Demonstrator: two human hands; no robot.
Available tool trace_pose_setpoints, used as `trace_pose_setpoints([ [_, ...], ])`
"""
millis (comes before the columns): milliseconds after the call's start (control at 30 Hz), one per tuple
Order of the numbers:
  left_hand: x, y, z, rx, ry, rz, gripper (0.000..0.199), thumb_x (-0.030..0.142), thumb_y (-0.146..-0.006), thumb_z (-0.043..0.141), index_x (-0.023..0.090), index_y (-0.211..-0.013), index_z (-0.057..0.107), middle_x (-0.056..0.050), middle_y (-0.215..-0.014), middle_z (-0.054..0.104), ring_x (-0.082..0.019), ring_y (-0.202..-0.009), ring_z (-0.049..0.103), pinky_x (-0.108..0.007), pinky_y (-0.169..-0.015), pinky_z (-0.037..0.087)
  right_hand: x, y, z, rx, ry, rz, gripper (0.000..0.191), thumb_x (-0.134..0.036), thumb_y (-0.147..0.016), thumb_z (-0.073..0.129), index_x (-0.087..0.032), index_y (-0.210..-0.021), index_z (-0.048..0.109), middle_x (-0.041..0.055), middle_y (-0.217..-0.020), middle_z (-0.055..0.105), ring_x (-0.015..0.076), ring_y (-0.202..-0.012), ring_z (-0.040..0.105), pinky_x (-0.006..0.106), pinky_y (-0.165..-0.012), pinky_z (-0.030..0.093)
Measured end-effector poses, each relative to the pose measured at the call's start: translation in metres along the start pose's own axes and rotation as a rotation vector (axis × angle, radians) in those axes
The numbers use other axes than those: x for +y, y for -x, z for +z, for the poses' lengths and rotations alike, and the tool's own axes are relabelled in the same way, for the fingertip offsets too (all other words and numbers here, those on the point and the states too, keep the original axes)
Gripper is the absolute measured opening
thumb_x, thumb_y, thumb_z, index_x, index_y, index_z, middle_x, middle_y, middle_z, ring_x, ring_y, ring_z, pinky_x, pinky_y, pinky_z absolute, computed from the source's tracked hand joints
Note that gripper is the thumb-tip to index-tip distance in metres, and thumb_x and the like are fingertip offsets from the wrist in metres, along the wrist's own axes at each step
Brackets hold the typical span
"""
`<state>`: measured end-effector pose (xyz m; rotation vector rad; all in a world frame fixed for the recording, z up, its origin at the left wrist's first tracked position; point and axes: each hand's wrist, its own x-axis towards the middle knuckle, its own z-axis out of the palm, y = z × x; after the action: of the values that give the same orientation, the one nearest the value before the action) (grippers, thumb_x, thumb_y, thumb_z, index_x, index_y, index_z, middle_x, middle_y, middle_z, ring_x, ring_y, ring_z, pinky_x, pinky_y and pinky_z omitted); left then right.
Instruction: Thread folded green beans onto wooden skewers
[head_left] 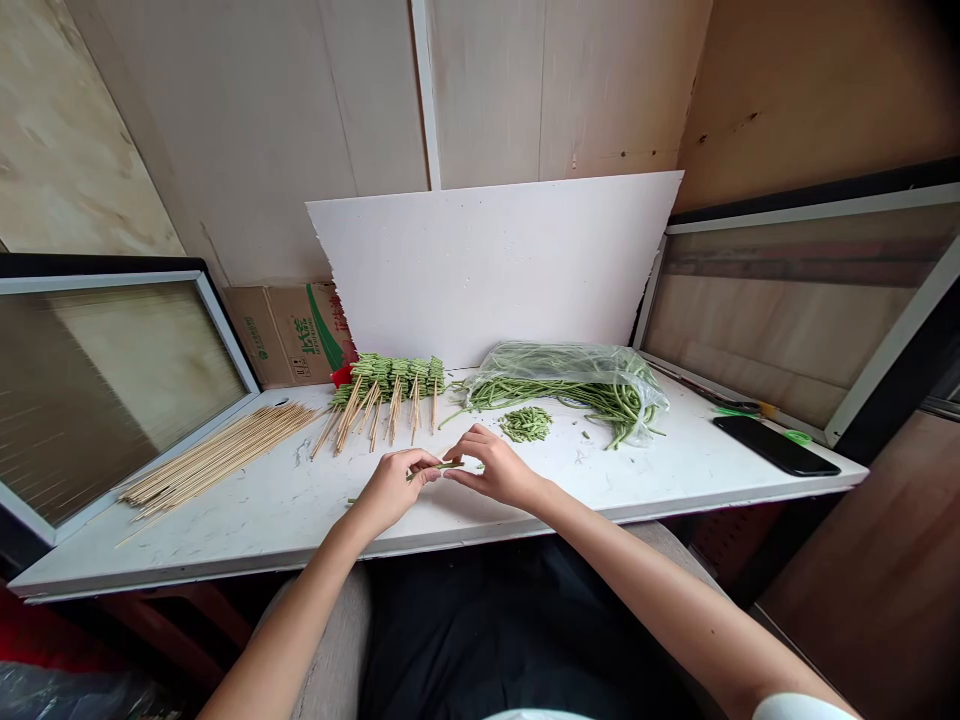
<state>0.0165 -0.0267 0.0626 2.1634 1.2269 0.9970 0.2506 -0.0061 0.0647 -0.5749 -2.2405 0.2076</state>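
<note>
My left hand (397, 487) pinches a green long bean (450, 465) between thumb and fingertips, just above the front part of the white table. At the bean's other end my right hand (495, 468) curls its fingers and thumb around the tip. Part of the bean is hidden behind the fingers. Beyond my right hand lies a small heap of short-cut bean pieces (526, 424). Left of it, rows of bean pieces threaded on wooden skewers (397, 372) are stacked, their bare sticks pointing toward me.
A fan of bare skewers (225, 455) lies on the left of the table (615, 490). Long beans fill a clear plastic bag (570, 365) at the back. A black phone (776, 446) and scissors (731, 404) lie right. A white board (495, 270) and a cardboard box (281, 335) stand behind.
</note>
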Motion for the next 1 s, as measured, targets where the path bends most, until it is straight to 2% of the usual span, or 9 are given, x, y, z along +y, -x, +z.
trace_pose_setpoints([
  [167, 0.003, 0.001, 0.000, 0.003, -0.049, 0.047, 0.016, 0.028, -0.093, 0.066, 0.022, -0.098, 0.080, -0.004, -0.095, 0.079, -0.021, -0.086, 0.070, -0.031, -0.080, 0.052, 0.003, 0.001, 0.006, -0.005, -0.069, 0.001, 0.019, -0.038, -0.093, 0.075, -0.021, -0.103, 0.075, 0.0068, -0.091, 0.075, 0.0236, -0.092, 0.061, 0.036, -0.084, 0.049],
  [267, 0.004, 0.001, 0.001, -0.006, -0.078, 0.056, 0.015, 0.023, -0.092, 0.064, 0.021, -0.093, 0.079, -0.004, -0.093, 0.079, -0.021, -0.086, 0.069, -0.031, -0.081, 0.051, 0.005, 0.002, 0.010, 0.003, -0.072, 0.011, 0.013, -0.034, -0.095, 0.073, -0.022, -0.100, 0.075, 0.0064, -0.089, 0.075, 0.0228, -0.088, 0.060, 0.036, -0.084, 0.048],
  [400, 0.004, 0.002, 0.003, -0.043, -0.136, 0.088, 0.020, 0.014, -0.090, 0.058, 0.022, -0.084, 0.076, -0.002, -0.086, 0.078, -0.021, -0.085, 0.068, -0.034, -0.091, 0.048, 0.006, 0.002, 0.014, 0.002, -0.090, -0.010, 0.004, -0.021, -0.095, 0.072, -0.022, -0.094, 0.075, 0.0059, -0.085, 0.074, 0.0235, -0.089, 0.059, 0.036, -0.084, 0.048],
  [467, 0.003, 0.002, 0.004, -0.060, -0.136, 0.103, 0.022, 0.012, -0.090, 0.056, 0.022, -0.082, 0.075, -0.001, -0.082, 0.077, -0.020, -0.083, 0.067, -0.034, -0.093, 0.047, 0.006, 0.003, 0.017, -0.001, -0.116, -0.015, 0.010, -0.013, -0.094, 0.071, -0.022, -0.092, 0.075, 0.0053, -0.085, 0.075, 0.0237, -0.090, 0.059, 0.037, -0.085, 0.048],
  [633, 0.006, 0.003, 0.004, -0.118, -0.092, 0.118, 0.029, 0.007, -0.086, 0.050, 0.021, -0.081, 0.075, -0.001, -0.077, 0.075, -0.018, -0.077, 0.066, -0.029, -0.086, 0.049, 0.004, 0.003, 0.017, -0.026, -0.182, -0.023, 0.025, -0.002, -0.092, 0.062, -0.023, -0.090, 0.075, 0.0037, -0.082, 0.075, 0.0230, -0.089, 0.060, 0.037, -0.086, 0.050],
  [733, 0.008, 0.003, 0.002, -0.142, -0.085, 0.082, 0.030, 0.008, -0.087, 0.048, 0.020, -0.083, 0.075, -0.002, -0.076, 0.074, -0.018, -0.077, 0.067, -0.028, -0.080, 0.050, 0.003, 0.003, 0.014, -0.019, -0.190, -0.008, 0.021, -0.006, -0.094, 0.063, -0.023, -0.089, 0.075, 0.0038, -0.081, 0.074, 0.0230, -0.090, 0.060, 0.036, -0.086, 0.049],
  [833, 0.007, 0.003, 0.001, -0.133, -0.070, 0.018, 0.024, 0.015, -0.090, 0.051, 0.020, -0.086, 0.074, -0.003, -0.079, 0.074, -0.019, -0.078, 0.068, -0.028, -0.075, 0.050, 0.008, 0.003, 0.010, -0.021, -0.116, 0.028, 0.009, -0.021, -0.097, 0.069, -0.022, -0.092, 0.076, 0.0060, -0.086, 0.072, 0.0233, -0.093, 0.059, 0.036, -0.087, 0.048],
  [900, 0.006, 0.002, 0.001, -0.122, -0.059, -0.008, 0.021, 0.021, -0.092, 0.055, 0.021, -0.089, 0.076, -0.003, -0.083, 0.076, -0.020, -0.082, 0.070, -0.029, -0.078, 0.052, 0.017, 0.005, 0.007, -0.021, -0.028, 0.058, 0.009, -0.029, -0.096, 0.072, -0.022, -0.094, 0.078, 0.0077, -0.090, 0.071, 0.0238, -0.095, 0.058, 0.037, -0.088, 0.047],
  [1000, 0.003, 0.002, 0.002, -0.107, -0.055, -0.027, 0.020, 0.030, -0.092, 0.060, 0.021, -0.095, 0.078, -0.004, -0.090, 0.078, -0.021, -0.086, 0.070, -0.031, -0.082, 0.053, 0.038, 0.010, 0.002, -0.027, 0.097, 0.147, 0.011, -0.032, -0.093, 0.076, -0.022, -0.093, 0.080, 0.0090, -0.090, 0.069, 0.0243, -0.093, 0.057, 0.036, -0.085, 0.046],
])
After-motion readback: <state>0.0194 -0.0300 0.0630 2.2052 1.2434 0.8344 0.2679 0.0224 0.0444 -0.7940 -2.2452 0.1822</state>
